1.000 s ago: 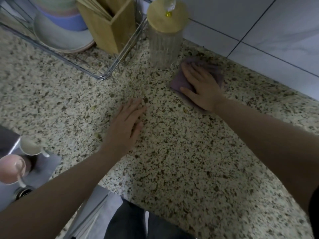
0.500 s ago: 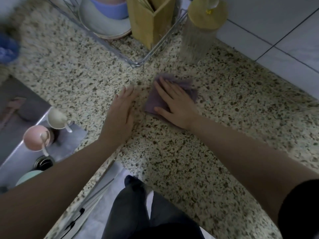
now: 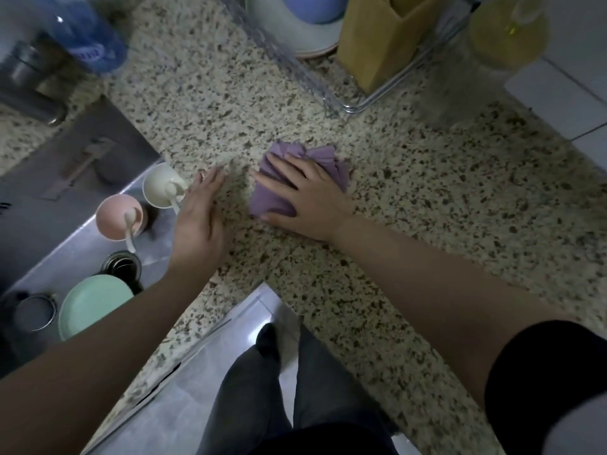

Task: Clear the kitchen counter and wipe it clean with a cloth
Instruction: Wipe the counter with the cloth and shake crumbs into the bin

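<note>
Head view. Right hand (image 3: 303,195) pressed flat on purple cloth (image 3: 315,159), fingers spread, not clenched, pinning cloth to counter (image 3: 443,224) mid-surface for wiping pressure. Left hand (image 3: 200,211) flat on bare counter just beside cloth, fingers loose, gripping nothing; prob. bracing or guarding crumbs near sink edge. Cups w/ spoons, cream (image 3: 161,185) & pink (image 3: 118,216), plus green plate (image 3: 95,307) in sink (image 3: 49,192) at counter's left edge, so clearing seemingly done. Dish rack (image 3: 358,108) at back edge.
</note>
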Available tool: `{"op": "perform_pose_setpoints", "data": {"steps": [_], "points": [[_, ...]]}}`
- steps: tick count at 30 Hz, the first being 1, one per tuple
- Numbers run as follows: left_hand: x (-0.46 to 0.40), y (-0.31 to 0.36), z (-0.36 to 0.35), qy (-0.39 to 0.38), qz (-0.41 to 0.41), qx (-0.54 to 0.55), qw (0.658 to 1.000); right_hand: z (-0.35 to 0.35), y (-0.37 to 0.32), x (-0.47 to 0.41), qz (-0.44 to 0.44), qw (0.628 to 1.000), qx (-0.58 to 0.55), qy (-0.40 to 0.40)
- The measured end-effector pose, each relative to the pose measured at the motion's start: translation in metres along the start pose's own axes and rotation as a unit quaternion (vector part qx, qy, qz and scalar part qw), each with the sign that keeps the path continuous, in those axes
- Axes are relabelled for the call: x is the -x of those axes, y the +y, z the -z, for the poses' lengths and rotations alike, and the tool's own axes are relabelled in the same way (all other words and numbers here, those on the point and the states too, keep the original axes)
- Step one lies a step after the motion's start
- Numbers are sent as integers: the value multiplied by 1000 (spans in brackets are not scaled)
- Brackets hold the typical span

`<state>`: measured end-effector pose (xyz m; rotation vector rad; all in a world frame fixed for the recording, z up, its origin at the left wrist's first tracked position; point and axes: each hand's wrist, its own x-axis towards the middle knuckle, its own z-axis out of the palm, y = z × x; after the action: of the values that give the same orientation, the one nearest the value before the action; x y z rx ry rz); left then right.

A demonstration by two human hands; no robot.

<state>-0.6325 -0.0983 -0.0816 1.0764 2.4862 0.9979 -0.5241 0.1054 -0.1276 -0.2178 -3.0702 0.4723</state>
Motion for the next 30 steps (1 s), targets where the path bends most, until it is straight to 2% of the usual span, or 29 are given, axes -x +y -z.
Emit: {"op": "perform_pose_setpoints", "data": {"steps": [9,16,22,30], "points": [[30,-21,24,-23,-21,33,999,-8,-48,9,-5,999,3,-39],[53,-32,23,-61,-83,23,994,-11,-88,60,-21,998,-54,31],[79,-15,4,-136,-118,31,983,-23,-114,129,-80,982,-45,166],[110,31,-42,-202,-202,47,957,-28,-123,220,-182,966,-16,181]]}}
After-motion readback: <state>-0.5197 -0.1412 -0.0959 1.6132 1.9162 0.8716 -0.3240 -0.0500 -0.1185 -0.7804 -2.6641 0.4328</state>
